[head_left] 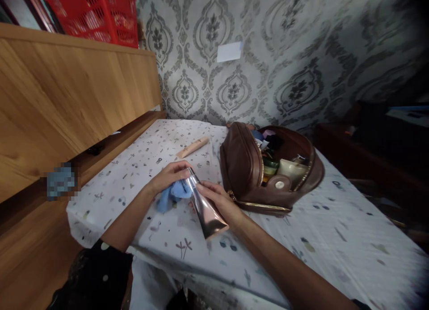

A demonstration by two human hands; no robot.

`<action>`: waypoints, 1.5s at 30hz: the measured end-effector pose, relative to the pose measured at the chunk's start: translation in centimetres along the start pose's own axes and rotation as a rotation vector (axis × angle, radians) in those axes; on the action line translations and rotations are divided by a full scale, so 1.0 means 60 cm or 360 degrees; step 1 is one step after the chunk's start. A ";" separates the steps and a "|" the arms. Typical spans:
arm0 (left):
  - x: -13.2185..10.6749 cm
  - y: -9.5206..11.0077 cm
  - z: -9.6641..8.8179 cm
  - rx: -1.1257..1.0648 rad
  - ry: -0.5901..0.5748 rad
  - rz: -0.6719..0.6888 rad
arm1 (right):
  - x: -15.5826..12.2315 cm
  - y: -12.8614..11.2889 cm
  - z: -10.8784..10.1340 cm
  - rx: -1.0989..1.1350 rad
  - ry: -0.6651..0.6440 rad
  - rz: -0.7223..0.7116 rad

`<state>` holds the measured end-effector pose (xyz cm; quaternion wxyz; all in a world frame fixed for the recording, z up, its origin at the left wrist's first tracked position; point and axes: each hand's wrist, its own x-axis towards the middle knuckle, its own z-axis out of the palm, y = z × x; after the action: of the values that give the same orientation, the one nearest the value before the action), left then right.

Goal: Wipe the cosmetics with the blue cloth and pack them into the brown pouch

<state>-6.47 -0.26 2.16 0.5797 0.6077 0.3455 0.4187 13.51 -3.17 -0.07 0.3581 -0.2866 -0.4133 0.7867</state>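
A shiny rose-gold squeeze tube [208, 212] with a silver cap slants over the table, its flat end toward me. My right hand [214, 196] is closed around its upper body, just below the cap. At the cap, my left hand [170, 178] is closed on a blue cloth [172, 194], which bunches beneath the fingers; its thumb and fingertips meet the cap. Some fingers of both hands are hidden behind the tube and cloth. Beyond my hands, a peach-coloured tube [193, 147] lies on the tablecloth.
To the right stands an unzipped brown cosmetic bag [241, 155] with a cream tube [291, 170] and several other items inside. A white patterned tablecloth [134, 167] covers the table. Wooden furniture [83, 77] borders the left, with a red plastic basket [94, 17] on top; a patterned wall rises behind.
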 end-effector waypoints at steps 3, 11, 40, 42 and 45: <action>-0.001 -0.001 -0.003 -0.0092 -0.0026 -0.0004 | 0.001 -0.001 0.000 0.0072 0.0010 -0.0028; -0.007 0.003 -0.010 -0.0194 0.0031 0.0019 | -0.006 -0.007 0.006 -0.0031 -0.0057 0.0066; 0.002 0.019 0.042 0.0498 0.0562 0.0222 | -0.007 -0.002 0.012 0.0143 -0.0076 0.0069; -0.002 0.027 0.060 0.0854 0.0506 0.0259 | -0.008 0.002 0.014 0.0163 -0.0090 0.0127; 0.000 0.038 0.068 0.1112 0.0521 0.0292 | -0.005 0.007 0.013 0.0099 -0.0118 0.0190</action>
<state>-2.89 -2.18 4.51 0.2354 0.7219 0.4993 0.4173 12.94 -3.94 0.02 0.3039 -0.2700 -0.3837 0.8292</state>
